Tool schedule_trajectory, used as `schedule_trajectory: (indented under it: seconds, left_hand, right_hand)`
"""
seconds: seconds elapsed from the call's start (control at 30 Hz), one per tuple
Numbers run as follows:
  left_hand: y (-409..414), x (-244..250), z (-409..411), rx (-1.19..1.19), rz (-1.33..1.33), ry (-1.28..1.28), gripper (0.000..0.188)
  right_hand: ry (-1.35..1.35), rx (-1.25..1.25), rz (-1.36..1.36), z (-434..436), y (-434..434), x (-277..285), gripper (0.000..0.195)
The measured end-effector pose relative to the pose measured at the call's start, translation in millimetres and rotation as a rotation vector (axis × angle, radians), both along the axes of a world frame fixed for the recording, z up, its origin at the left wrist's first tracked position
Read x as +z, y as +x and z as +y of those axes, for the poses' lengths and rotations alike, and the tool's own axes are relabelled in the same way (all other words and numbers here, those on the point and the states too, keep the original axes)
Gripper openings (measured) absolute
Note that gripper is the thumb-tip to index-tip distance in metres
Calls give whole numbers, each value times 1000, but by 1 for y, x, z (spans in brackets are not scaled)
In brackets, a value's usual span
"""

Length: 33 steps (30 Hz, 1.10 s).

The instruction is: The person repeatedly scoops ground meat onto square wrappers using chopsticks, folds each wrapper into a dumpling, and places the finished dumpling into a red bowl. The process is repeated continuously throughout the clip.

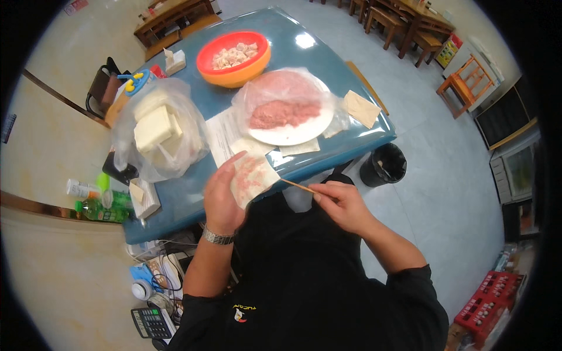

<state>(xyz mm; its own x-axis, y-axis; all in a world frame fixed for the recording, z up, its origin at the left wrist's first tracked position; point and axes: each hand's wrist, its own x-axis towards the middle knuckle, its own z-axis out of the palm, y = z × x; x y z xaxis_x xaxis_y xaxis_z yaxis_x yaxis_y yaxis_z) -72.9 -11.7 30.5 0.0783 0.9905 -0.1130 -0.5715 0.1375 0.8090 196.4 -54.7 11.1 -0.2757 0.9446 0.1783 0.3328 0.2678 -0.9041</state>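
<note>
A square dough wrapper [253,177], smeared with pink minced meat, rests on the palm and fingers of my left hand [223,199]. My right hand [340,204] pinches a thin wooden stick [297,185], whose far end meets the wrapper's right corner. Just beyond my hands, a white plate [292,137] carries a mound of minced meat [284,112], partly covered by a clear plastic bag. Stacks of pale wrappers [153,128] fill a plastic bag at the left. Farther back, folded dumplings [235,56] lie in a red basin [206,59] set in an orange one.
Single wrappers [362,109] lie near the right edge of the blue-covered table [193,199]. Tissue packs [145,197] and drink bottles [99,210] stand at the left. A black bin [383,165] is on the floor beside the table. A calculator [151,322] sits low at left.
</note>
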Motion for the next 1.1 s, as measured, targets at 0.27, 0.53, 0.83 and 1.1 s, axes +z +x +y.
schedule_trajectory:
  seconds: [0.27, 0.53, 0.83, 1.1]
  left_hand:
    - [18, -18, -11, -40, 87, -18, 9]
    - [13, -28, 2, 92, -262, -51, 16]
    - [33, -37, -16, 14, -143, 5, 10]
    - [22, -51, -11, 86, -109, 43, 12]
  right_hand:
    - [172, 35, -109, -1, -14, 9, 23]
    - [127, 4, -158, -17, 4, 1, 23]
    - [26, -28, 2, -24, -15, -6, 24]
    - [9, 32, -40, -30, -17, -3, 23]
